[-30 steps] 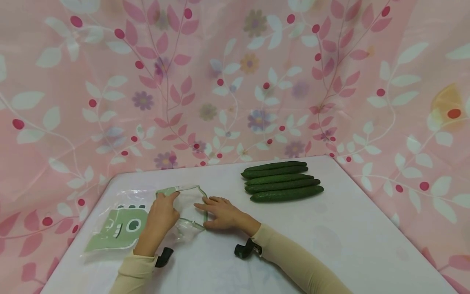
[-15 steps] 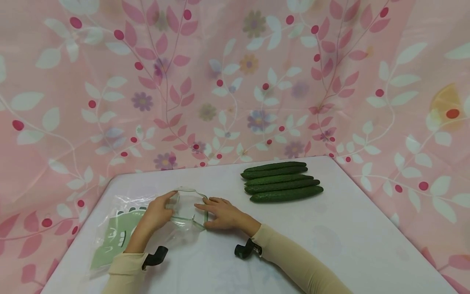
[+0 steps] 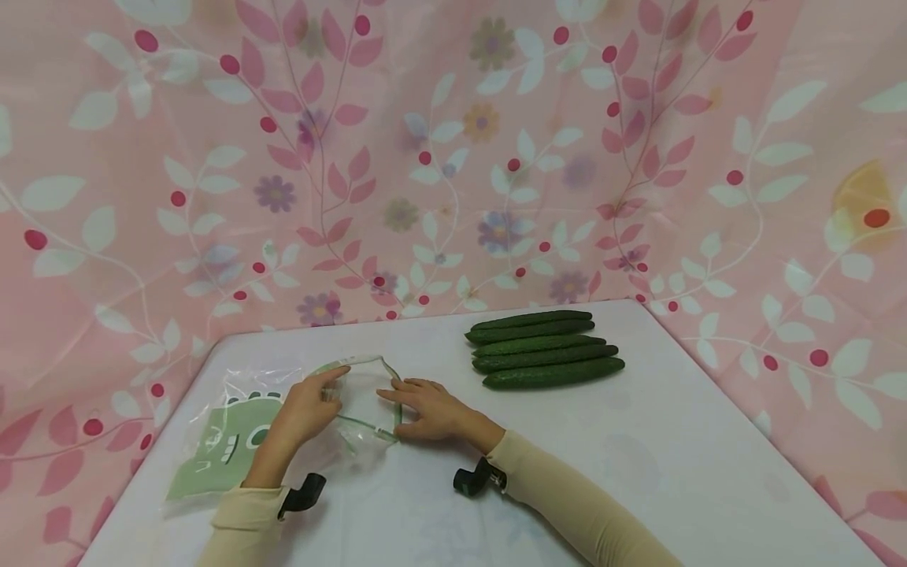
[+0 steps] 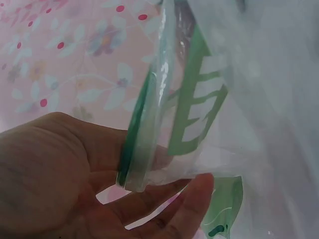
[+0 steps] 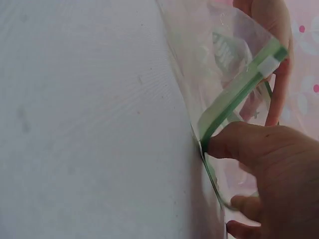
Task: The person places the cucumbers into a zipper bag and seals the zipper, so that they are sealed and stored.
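Observation:
A clear zip bag point(image 3: 230, 449) with a green monster-face print lies on the left of the table, its green-edged mouth spread wide toward the right. My left hand point(image 3: 305, 413) is at the mouth, thumb and index finger spread apart toward its two sides. In the left wrist view, the bag's zip strip point(image 4: 144, 134) passes between that hand's thumb and fingers. My right hand point(image 3: 432, 413) rests at the right end of the mouth, fingers spread along the rim. Its thumb point(image 5: 227, 142) touches the green zip edge in the right wrist view.
Several long green cucumbers point(image 3: 546, 354) lie side by side toward the back right of the white table point(image 3: 673, 465). A pink flowered cloth point(image 3: 453, 197) hangs behind and at both sides. Each wrist carries a black camera mount point(image 3: 305, 496).
My left hand has shifted left and nearer to me, while the bag's mouth narrowed and then widened again. The printed side slid slightly. My right hand and the cucumbers stay put.

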`<state>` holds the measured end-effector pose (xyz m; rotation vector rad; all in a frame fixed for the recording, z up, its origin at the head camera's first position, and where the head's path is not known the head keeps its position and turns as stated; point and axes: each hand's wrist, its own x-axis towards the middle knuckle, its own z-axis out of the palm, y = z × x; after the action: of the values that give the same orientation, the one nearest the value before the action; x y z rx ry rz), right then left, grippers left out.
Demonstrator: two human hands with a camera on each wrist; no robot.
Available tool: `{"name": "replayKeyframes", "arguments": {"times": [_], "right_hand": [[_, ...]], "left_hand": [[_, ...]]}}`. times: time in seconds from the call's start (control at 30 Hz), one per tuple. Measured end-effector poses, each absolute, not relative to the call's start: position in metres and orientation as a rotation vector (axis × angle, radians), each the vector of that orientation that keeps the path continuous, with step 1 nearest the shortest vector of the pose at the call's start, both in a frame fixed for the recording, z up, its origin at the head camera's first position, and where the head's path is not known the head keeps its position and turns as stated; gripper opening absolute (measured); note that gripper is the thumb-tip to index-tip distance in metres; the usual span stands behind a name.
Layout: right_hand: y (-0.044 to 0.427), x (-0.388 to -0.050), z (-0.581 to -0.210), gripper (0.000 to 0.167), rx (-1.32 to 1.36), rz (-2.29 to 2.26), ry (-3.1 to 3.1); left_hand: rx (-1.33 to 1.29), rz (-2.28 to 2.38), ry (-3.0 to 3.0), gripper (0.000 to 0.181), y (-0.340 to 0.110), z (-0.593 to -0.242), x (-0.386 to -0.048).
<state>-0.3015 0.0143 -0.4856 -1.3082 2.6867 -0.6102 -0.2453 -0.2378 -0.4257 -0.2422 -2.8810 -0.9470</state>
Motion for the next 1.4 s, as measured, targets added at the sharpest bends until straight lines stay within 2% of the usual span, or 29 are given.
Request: {"name": "replayKeyframes", "arguments": {"times": [0.17, 0.3, 0.6, 1.0, 1.4], "right_hand": [[0.018, -0.305, -0.479, 0.067, -1.473, -0.728, 2.622], [0.03, -0.304, -0.462, 0.062, -1.471, -0.857, 2.589], [0.099, -0.306, -0.437, 0.054, -1.447, -1.027, 2.676], [0.193, -0.321, -0.427, 0.052, -1.313, -1.037, 2.87], [0.272, -0.322, -0.431, 0.044, -1.037, -0.972, 3.031]], "left_hand": [[-0.199, -0.953, -2.891, 0.063, -0.234, -0.428, -0.244], [-0.199, -0.954, -2.88, 0.065, -0.233, -0.429, -0.245], [-0.207, -0.983, -2.877, 0.065, -0.236, -0.428, -0.242], [-0.228, -0.955, -2.855, 0.07, -0.239, -0.428, -0.246], [-0.196, -0.983, -2.864, 0.067, -0.242, -0.422, -0.243]]}}
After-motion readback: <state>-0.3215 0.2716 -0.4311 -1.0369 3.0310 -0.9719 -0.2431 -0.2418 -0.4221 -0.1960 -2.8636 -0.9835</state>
